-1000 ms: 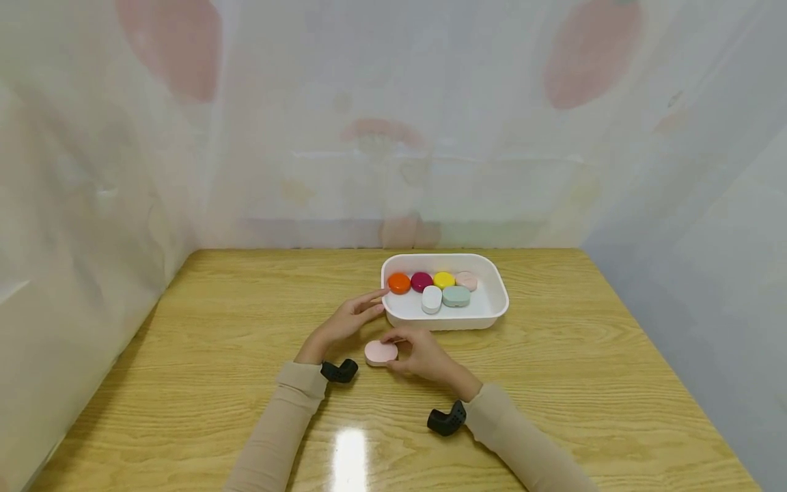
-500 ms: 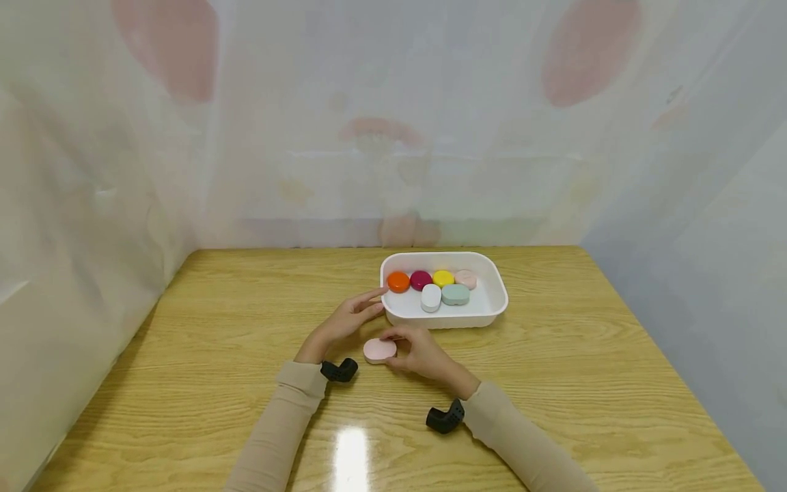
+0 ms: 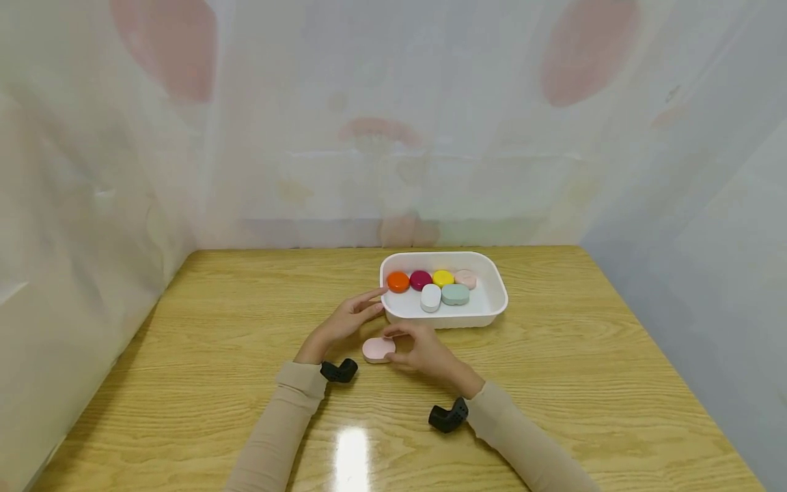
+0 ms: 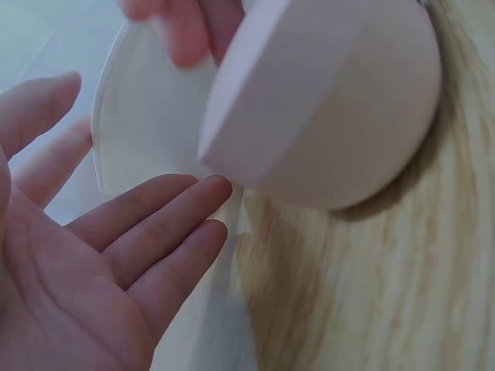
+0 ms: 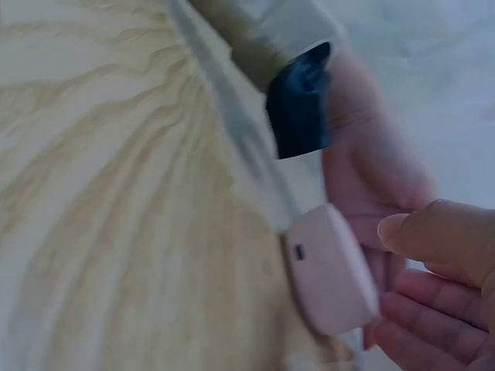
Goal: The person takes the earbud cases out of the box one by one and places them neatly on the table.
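Observation:
A pale pink oval earbud case [image 3: 378,350], with a small dark port showing in its side [image 5: 329,270], lies on the wooden table in front of a white bin [image 3: 443,321]. My right hand [image 3: 424,352] is just to its right, thumb and fingers parted around its near end. The thumb stands off the case; whether a fingertip still brushes it I cannot tell. My left hand [image 3: 347,321] has its fingers extended at the bin's left end, fingertips at the rim. In the left wrist view the left palm [image 4: 69,286] shows nothing in it.
Inside the bin lie an orange case [image 3: 398,281], a dark magenta one [image 3: 421,280], a yellow one [image 3: 443,278] and a pale pink round one [image 3: 466,279] in a back row. A white case [image 3: 431,298] and a grey-green case [image 3: 456,294] lie before them.
My right hand's thumb and fingers have loosened from the pink earbud case and drawn slightly right. The case stays on the table; my left hand keeps its place.

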{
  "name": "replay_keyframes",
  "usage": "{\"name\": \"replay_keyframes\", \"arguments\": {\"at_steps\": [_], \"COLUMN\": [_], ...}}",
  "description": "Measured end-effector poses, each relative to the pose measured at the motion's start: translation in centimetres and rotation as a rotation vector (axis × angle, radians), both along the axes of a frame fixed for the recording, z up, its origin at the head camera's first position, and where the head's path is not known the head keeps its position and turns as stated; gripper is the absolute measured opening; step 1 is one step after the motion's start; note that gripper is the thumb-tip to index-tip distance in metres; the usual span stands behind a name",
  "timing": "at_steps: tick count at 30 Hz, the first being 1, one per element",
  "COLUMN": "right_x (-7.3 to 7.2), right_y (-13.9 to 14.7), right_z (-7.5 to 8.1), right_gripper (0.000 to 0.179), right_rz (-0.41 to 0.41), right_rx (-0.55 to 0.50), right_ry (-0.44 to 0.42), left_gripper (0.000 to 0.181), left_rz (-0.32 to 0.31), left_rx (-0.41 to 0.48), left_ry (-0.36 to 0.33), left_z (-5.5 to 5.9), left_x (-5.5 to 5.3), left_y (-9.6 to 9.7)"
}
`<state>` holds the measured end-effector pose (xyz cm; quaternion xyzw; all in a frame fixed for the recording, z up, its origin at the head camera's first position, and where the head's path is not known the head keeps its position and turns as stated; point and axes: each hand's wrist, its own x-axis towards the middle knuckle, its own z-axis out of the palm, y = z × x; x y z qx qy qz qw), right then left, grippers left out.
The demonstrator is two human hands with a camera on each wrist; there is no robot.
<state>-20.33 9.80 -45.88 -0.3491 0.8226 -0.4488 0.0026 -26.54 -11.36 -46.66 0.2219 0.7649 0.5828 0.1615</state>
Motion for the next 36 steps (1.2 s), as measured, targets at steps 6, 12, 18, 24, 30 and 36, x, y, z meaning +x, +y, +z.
{"name": "replay_keyframes", "arguments": {"at_steps": [6, 12, 18, 24, 30, 36], "right_x": [-0.3, -1.4, -3.5, -5.6, -7.3, -8.8], "right_y": [1.1, 3.0, 5.2, 7.1, 7.9, 8.3], "right_z": [1.9, 4.1, 4.9, 4.8, 4.6, 4.1], "right_gripper": [0.024, 0.014, 0.019, 0.026, 0.027, 0.032], "right_rz": [-0.025, -0.132, -0.157, -0.174, -0.138, -0.134], "right_rx": [-0.113, -0.157, -0.104, 0.024, 0.114, 0.138], "right_ry": [-0.037, -0.023, 0.041, -0.030, -0.071, -0.122], "left_gripper": [0.052, 0.049, 0.046, 0.046, 0.046, 0.045], "left_rz": [0.033, 0.052, 0.046, 0.048, 0.073, 0.067], "left_rx": [-0.008, -0.022, -0.026, -0.021, -0.033, -0.019], "left_ry": [-0.005, -0.027, -0.025, -0.051, -0.043, -0.024], "left_z": [0.0, -0.2, -0.4, -0.5, -0.4, -0.8], "left_x": [0.1, 0.1, 0.0, 0.0, 0.0, -0.4], "left_y": [0.1, 0.0, -0.2, -0.2, -0.1, -0.1]}}
